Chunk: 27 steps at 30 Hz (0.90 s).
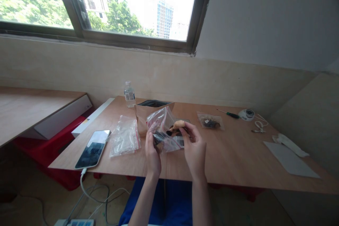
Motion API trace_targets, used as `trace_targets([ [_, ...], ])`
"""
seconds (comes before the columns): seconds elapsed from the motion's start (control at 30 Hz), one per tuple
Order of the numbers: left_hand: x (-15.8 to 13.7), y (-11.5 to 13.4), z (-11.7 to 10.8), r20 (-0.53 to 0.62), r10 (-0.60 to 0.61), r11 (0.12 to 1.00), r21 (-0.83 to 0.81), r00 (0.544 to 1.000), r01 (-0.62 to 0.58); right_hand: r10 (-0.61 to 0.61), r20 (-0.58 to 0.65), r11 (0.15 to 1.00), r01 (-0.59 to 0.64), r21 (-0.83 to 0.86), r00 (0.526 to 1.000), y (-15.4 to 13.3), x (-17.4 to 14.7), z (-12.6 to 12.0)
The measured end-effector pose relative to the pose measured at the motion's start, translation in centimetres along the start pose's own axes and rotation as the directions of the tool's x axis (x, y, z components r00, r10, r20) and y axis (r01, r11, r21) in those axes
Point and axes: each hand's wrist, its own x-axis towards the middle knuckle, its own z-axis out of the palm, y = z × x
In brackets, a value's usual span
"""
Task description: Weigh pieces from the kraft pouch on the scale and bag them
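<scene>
My left hand (153,157) is wrapped round the side of a clear zip bag (169,144) with a red seal line; dark pieces show inside it. My right hand (194,144) pinches a tan piece with a dark underside (179,124), perhaps a dried mushroom, at the bag's right side. Whether that piece is fully out of the bag I cannot tell. Behind the bag stands an open brown paper pouch (141,114) with a dark lining. Left of it, a flat clear zip bag (124,137) lies on the table.
On the wooden table (233,159), a phone (92,150) on a cable lies left and a water bottle (129,94) stands behind. Further right are a filled zip bag (210,121), a screwdriver (232,115), a dome camera (247,114) and a white sheet (290,159).
</scene>
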Motion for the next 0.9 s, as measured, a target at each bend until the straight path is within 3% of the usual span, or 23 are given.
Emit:
trace_targets([
  [0.3, 0.8, -0.2, -1.0, -0.145, -0.028, 0.990, -0.142, 0.989, 0.007, -0.064, -0.016, 0.978, 0.066, 0.196, 0.998, -0.8, 4.9, 2.4],
  [0.53, 1.7, 0.8, -1.6, -0.304, 0.005, 0.979, -0.194, 0.953, -0.067, -0.193, -0.020, 0.974, 0.195, 0.112, 0.981, -1.1, 9.7, 6.9],
  [0.7, 2.0, 1.2, -2.1, -0.321, 0.024, 0.984, -0.157, 0.947, -0.078, -0.361, 0.204, 0.930, 0.368, 0.005, 0.910, -0.3, 9.7, 9.8],
  [0.8, 2.1, 1.5, -2.2, -0.307, 0.034, 0.986, -0.146, 0.951, -0.083, -0.413, 0.345, 0.894, 0.447, -0.022, 0.843, 0.3, 9.2, 10.3],
  [0.9, 2.1, 1.6, -2.2, -0.295, 0.030, 0.987, -0.143, 0.955, -0.076, -0.415, 0.394, 0.874, 0.479, -0.077, 0.820, 0.5, 9.1, 10.1],
])
